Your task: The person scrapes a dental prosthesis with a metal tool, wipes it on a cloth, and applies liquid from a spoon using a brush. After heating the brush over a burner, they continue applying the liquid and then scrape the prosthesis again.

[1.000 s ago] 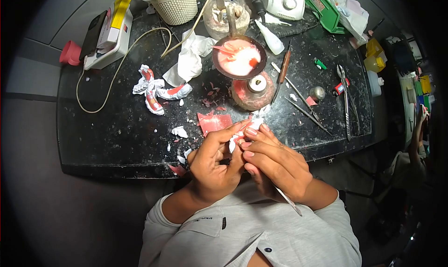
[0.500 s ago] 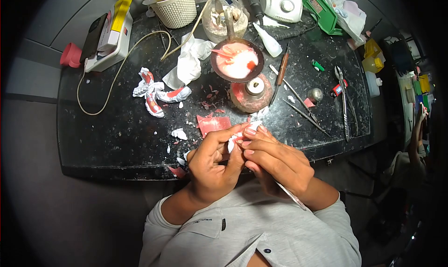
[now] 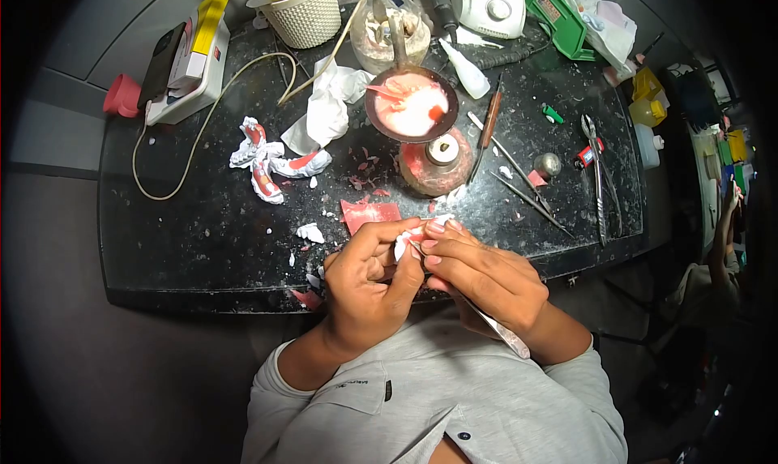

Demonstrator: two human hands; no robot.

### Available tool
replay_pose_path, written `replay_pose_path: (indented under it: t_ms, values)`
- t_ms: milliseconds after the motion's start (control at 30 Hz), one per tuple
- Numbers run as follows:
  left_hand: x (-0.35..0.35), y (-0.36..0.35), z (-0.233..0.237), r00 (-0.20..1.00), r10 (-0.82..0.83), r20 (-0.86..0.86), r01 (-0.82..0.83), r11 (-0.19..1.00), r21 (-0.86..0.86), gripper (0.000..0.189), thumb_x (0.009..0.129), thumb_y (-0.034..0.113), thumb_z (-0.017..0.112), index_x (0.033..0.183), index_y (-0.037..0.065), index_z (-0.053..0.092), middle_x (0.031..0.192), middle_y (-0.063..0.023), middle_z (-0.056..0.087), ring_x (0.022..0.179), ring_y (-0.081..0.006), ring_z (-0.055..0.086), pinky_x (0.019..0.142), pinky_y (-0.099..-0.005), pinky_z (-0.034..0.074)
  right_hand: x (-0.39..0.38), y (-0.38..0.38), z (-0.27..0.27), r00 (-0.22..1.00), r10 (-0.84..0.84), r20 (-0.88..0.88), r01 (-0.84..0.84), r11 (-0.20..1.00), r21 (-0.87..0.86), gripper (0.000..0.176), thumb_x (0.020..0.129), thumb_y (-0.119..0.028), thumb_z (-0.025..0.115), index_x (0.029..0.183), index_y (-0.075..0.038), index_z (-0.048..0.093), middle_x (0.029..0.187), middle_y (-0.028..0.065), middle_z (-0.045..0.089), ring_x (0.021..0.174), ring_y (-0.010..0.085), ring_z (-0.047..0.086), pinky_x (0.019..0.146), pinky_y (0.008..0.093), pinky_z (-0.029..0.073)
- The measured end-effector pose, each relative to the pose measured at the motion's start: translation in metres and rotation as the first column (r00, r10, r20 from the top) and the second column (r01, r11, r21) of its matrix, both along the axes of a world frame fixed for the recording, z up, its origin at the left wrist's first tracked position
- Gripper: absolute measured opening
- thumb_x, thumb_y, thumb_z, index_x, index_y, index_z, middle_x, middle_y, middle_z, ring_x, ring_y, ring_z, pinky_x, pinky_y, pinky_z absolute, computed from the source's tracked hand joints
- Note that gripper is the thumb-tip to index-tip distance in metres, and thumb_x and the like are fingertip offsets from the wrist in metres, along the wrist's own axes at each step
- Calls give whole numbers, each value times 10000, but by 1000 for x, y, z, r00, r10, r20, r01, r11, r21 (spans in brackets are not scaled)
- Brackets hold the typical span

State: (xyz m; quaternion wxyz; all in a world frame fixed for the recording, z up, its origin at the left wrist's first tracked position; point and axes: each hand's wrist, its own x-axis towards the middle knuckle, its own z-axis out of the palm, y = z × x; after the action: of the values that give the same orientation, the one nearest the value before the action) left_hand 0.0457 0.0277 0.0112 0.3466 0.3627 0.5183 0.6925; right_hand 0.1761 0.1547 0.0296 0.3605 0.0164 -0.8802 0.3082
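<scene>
Head view: the left hand point(image 3: 369, 284) and right hand point(image 3: 485, 276) meet over the near edge of the dark stone bench point(image 3: 194, 245), close to the person's chest; the left fingers point(image 3: 389, 230) are curled shut around a small white-and-pink dental cast point(image 3: 408, 239), which sits between the two hands just above the bench edge; the right fingers point(image 3: 442, 239) pinch a slim metal instrument point(image 3: 504, 340), whose tip lies against the cast while its handle slants back under the palm toward the grey shirt point(image 3: 421, 399).

Just beyond the hands lies a pink wax sheet point(image 3: 369, 214) among white crumbs; farther in stands a wax-stained burner point(image 3: 436, 162), with a bowl of pink and white wax point(image 3: 411, 105) touching its far side; to the left lie wax-rimmed plaster casts point(image 3: 266, 161) and crumpled tissue point(image 3: 328, 107); to the right lie thin hand instruments point(image 3: 523, 190), a wooden-handled knife point(image 3: 491, 117) and pliers point(image 3: 598, 184).

At the far edge stand a woven basket point(image 3: 309, 14) and a green box point(image 3: 557, 10); a pink cup point(image 3: 121, 94) sits at the far left corner, and a pale cord point(image 3: 198, 132) loops across the left of the bench; another person's arm point(image 3: 724, 241) shows at the right margin, well apart.
</scene>
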Motion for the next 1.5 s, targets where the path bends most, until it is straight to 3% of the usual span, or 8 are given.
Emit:
replay_pose_path:
  t_ms: [400,600,667,800,1000,1067,1300,1500]
  values:
    - [1,3,2,998,24,50,-22,999,-26,202,950,-107,522,1147,-146,539,968,-185,697,855,-162,712,731,-255,613,1,-1,-1,1000,-6,5,6,1000,21,256,809,-17,765,1019,97,673,980,207,700,904,311,729,846,424,617]
    - [2,2,2,995,9,102,-4,999,-51,208,979,-61,540,1174,-132,548,979,-183,698,841,-141,699,704,-232,588,3,-4,0,996,-53,69,55,998,-31,272,803,-20,784,1047,55,690,1030,195,721,979,307,731,925,449,596]
    - [2,2,-2,998,23,60,-21,999,-34,197,978,-59,544,1161,-134,556,975,-181,697,828,-138,698,696,-231,591,1,0,-4,999,-27,19,26,998,50,282,791,-22,765,1028,101,670,994,212,702,905,320,729,830,418,622]
    - [1,4,3,999,9,33,-8,999,-41,174,951,-103,526,1115,-155,549,968,-196,693,851,-183,721,716,-260,627,0,0,-2,999,-37,17,35,997,72,293,783,-18,761,1034,103,669,1000,214,702,917,328,730,840,422,619]
    - [4,2,1,997,41,71,-31,991,-130,179,965,-85,542,1133,-139,575,988,-169,697,891,-136,694,727,-224,581,3,-1,-1,999,-33,42,33,999,-21,265,807,10,760,1035,107,666,1017,215,703,969,349,726,860,428,607]
    - [4,0,-3,998,63,-28,-66,988,-138,178,962,-92,545,1131,-139,575,1003,-180,698,909,-134,688,756,-225,571,4,-6,5,983,-163,82,171,979,-106,259,811,17,774,1031,101,667,1019,217,703,993,357,722,865,427,604]
    - [4,4,0,997,74,-31,-76,994,-73,187,956,-105,549,1138,-142,568,1013,-187,700,916,-134,686,779,-228,565,-1,-13,-3,993,-117,15,118,992,-49,227,806,32,774,1005,87,681,1008,214,704,1007,364,717,890,434,598]
    - [5,4,-8,986,107,-124,-109,994,-12,210,953,-76,569,1155,-133,550,907,-158,710,822,-118,693,692,-234,581,-3,-16,-5,991,-136,-16,136,990,-31,207,814,33,765,995,90,682,1000,219,704,998,369,719,890,437,598]
